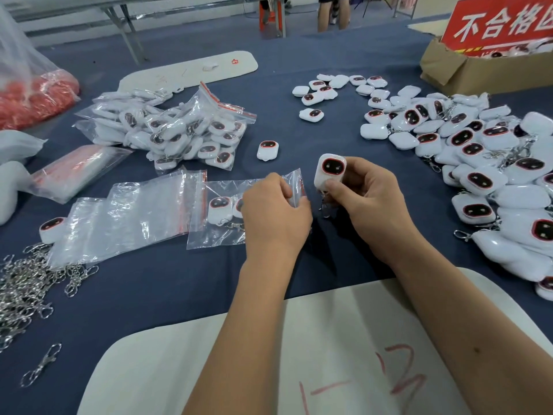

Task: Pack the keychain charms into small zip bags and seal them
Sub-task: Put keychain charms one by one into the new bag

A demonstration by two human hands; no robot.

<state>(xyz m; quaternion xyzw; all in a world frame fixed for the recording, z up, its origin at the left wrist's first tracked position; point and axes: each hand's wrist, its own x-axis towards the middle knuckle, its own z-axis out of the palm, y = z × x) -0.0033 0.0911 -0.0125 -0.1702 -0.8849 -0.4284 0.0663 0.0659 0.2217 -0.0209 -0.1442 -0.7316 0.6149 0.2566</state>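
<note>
The right hand (pixel 368 199) is curled around a white keychain charm (pixel 329 172), thumb pressed on its lower front, holding it upright just above the table with its dark, red-rimmed face turned toward the camera and its long axis running up and down; a metal clasp (pixel 324 208) hangs below it. The left hand (pixel 275 214) pinches the red-striped mouth of a small zip bag (pixel 218 214), fingers curled on the plastic. That bag lies flat on the table, long axis left to right, mouth pointing right toward the held charm, and at least two charms already lie inside it.

The table (pixel 179 295) is covered in dark blue cloth. A big heap of loose charms (pixel 478 163) spreads along its right side, many with clasps attached. At the upper left sits a pile of filled bags (pixel 179 130), and just left of the held bag lie empty zip bags (pixel 125 217). A tangle of metal clasps (pixel 27 280) covers the near left edge. A white card (pixel 299 363) with red marks lies under the forearms. A cardboard box (pixel 466 70) with a red sign stands at the far right corner, and a clear sack of red items (pixel 33 91) at the far left. Beyond the table are grey floor, table legs and someone's legs.
</note>
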